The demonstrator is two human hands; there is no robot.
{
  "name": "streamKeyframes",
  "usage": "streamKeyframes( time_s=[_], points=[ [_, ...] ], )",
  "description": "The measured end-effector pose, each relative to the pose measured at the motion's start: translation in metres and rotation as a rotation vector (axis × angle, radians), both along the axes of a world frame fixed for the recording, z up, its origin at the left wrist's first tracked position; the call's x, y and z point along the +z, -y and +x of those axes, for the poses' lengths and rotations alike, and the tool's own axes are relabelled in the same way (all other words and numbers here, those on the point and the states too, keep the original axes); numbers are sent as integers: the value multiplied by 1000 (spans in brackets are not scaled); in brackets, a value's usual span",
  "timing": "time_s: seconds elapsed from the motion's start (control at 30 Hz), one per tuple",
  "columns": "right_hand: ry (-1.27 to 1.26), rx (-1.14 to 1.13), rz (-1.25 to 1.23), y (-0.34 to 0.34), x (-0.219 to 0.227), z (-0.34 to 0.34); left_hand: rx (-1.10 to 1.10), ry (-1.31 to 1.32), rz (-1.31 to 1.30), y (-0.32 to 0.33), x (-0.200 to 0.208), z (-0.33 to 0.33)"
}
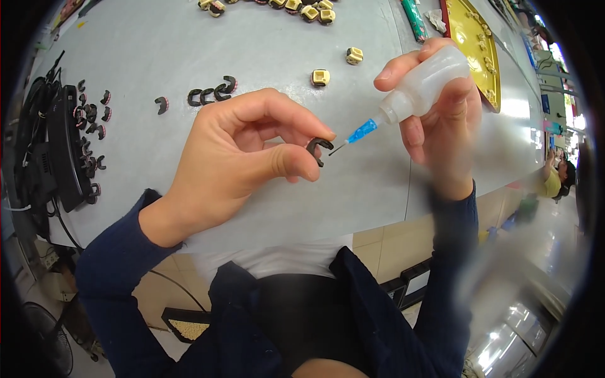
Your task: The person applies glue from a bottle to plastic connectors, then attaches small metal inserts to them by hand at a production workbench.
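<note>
Between thumb and fingertips, my left hand [242, 148] pinches a small black C-shaped part [320, 146], its opening turned to the right. My right hand [441, 120] grips a translucent white squeeze bottle [425, 82], tilted down to the left. A blue needle tip [362, 131] is fitted on its nozzle, and the thin dark needle ends close beside the C-shaped part. Whether the needle touches the part I cannot tell. Left of my left hand lie more black C-shaped parts [207, 94] in a short row. Two cream-coloured blocks with dark sides [320, 78] rest beyond the needle.
Several cream blocks [293, 6] are grouped at the far edge. A yellow tray [474, 47] with small pieces stands at the far right, beside a green tube-like object [414, 20]. On the left, a black device [68, 148] with cables has scattered black parts around it. A person [559, 176] sits at far right.
</note>
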State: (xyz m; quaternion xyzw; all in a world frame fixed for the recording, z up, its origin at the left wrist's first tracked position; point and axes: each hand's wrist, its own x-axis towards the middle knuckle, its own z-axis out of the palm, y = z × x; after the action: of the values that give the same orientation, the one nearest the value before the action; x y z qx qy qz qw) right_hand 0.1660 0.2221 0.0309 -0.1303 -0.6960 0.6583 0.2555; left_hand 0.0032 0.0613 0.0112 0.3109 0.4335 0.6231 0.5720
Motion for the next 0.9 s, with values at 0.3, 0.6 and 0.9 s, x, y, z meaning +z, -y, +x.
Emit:
streamKeyframes(
  time_s=[0.3, 0.6, 0.9],
  points=[
    [-44, -80, 10, -9, -13, 14, 111, -290, 134, -1, -7, -3],
    [-281, -177, -459, -31, 0, -9, 91, -584, 275, -5, -8, -15],
    [-269, -121, -119, -59, -15, -2, 128, -665, 184, 7, -13, -13]
  ],
)
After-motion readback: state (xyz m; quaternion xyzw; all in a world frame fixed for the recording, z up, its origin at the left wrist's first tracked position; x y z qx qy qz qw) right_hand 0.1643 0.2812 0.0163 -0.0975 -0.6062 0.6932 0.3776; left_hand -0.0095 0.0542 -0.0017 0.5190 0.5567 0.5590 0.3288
